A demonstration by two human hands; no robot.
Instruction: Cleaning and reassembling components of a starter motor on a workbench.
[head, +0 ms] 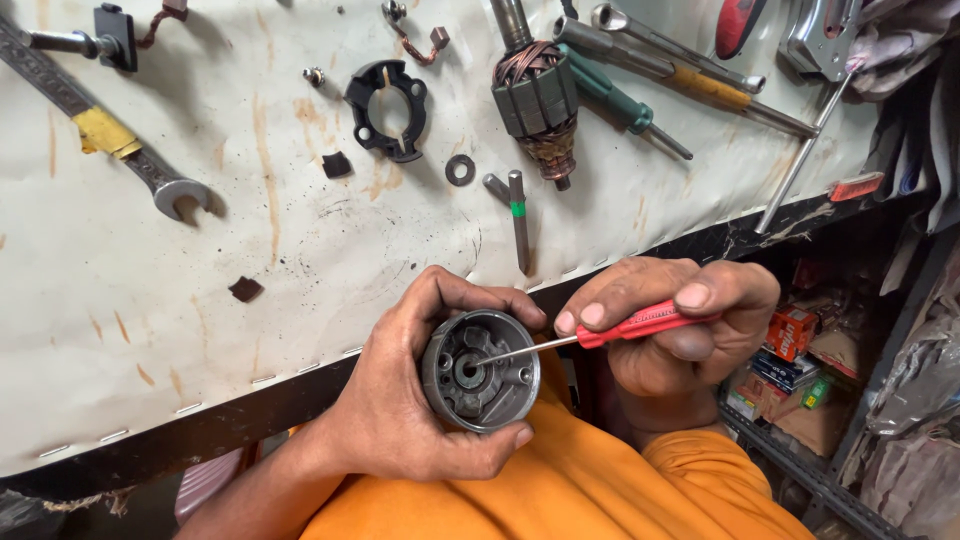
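Head view: left hand (400, 400) clasps housing (480, 370), right hand (680, 320) pinches screwdriver (590, 338); its tip should probably stay square in the centre hole.

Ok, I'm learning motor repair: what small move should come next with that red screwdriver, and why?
Probably ease the red-handled screwdriver slightly deeper and seat it squarely: its tip sits at the centre hole of the grey round housing, which the left hand grips open end up while the right hand pinches the handle.

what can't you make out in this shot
- Head view: the red-handled screwdriver's tip is lost deep inside the round grey metal housing.
- The housing's outer side is covered by the left hand.
- The long steel spanner is cut off by the left edge.
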